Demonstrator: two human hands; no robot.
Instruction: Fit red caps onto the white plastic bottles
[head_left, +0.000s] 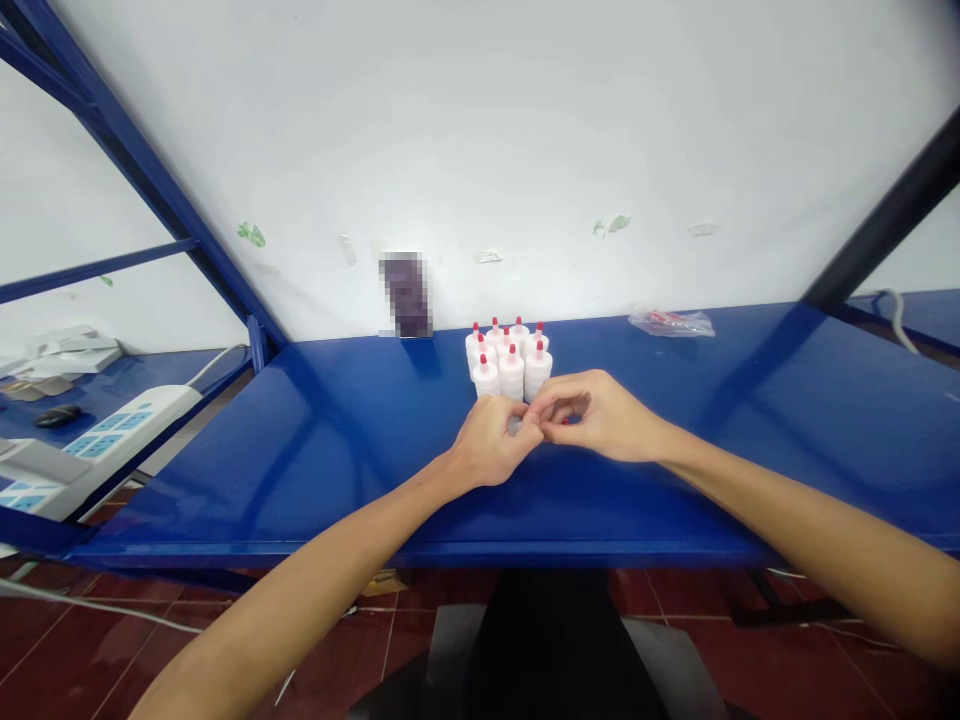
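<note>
My left hand (491, 440) and my right hand (596, 415) meet in front of a cluster of white squeeze bottles (511, 375) with red-tipped nozzles. Both hands are closed, their thumbs and fingertips pinched together. A bit of something pale and translucent (514, 425) shows by my left fingers, too small to name. Beneath my right fingers a small red spot (565, 421) is visible, mostly covered by the hand. The bottles stand upright, packed in a tight group on the blue table (360, 430).
A clear plastic bag (670, 321) with red pieces inside lies at the back right of the table. A blurred dark item (406, 295) is at the wall behind. Blue frame posts rise at both sides. A white power strip (112, 435) is at the left, near a black mouse (58, 416).
</note>
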